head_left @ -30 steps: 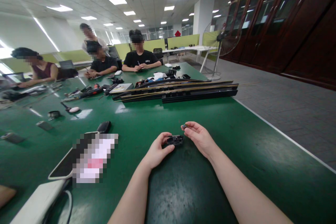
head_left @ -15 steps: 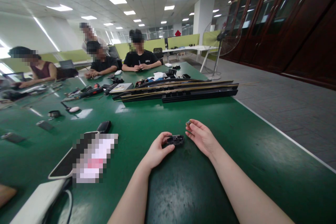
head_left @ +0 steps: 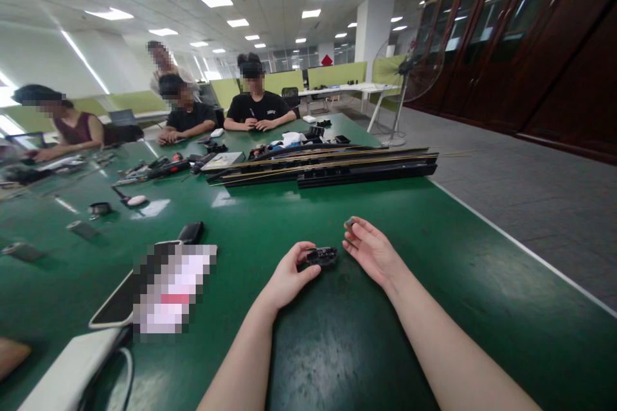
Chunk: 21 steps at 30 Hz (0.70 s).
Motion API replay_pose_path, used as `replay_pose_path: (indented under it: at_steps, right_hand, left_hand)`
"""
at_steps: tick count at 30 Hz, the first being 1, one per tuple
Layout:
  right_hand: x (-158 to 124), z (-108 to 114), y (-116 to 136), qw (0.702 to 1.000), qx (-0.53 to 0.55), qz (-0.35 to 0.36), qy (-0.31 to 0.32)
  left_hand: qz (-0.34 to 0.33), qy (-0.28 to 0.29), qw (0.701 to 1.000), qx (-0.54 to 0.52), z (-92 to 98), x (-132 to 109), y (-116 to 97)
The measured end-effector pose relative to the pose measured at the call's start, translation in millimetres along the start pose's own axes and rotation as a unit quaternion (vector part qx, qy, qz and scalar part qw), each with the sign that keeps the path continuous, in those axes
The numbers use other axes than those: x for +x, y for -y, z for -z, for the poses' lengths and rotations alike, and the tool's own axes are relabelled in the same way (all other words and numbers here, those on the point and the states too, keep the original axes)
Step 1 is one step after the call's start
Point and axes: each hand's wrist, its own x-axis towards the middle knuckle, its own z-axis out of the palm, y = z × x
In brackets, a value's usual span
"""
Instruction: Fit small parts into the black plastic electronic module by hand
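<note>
My left hand point(head_left: 292, 276) is closed around one end of a small black plastic part point(head_left: 324, 257), holding it low over the green table point(head_left: 231, 218). Its upper side looks hollow, with fine detail too small to make out. To the right and slightly farther away, my right hand point(head_left: 369, 244) pinches a tiny grey piece point(head_left: 349, 223) between thumb and forefinger. That piece is apart from the black part, and its kind cannot be made out. The other right fingers are curled loosely below it.
Long black rails point(head_left: 366, 170) with thin brass-coloured rods lie across the table ahead. At left are a phone point(head_left: 116, 302), a white box point(head_left: 72, 369) with a cable, and small metal cylinders point(head_left: 81, 229). Several people sit at the far side; a fan point(head_left: 402, 77) stands beyond.
My right hand has shifted slightly right and away from the black part, still pinching the grey piece. My left hand and the black part stay in place.
</note>
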Motion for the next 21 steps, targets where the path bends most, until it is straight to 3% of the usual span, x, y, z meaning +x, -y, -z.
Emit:
replay_pose_path:
  at_steps: [21]
  right_hand:
    - [-0.1,-1.8,1.1,1.0,-0.022,0.001,-0.003]
  left_hand:
    - [0.001,0.005,1.0,0.001,-0.6,-0.8,-2.8]
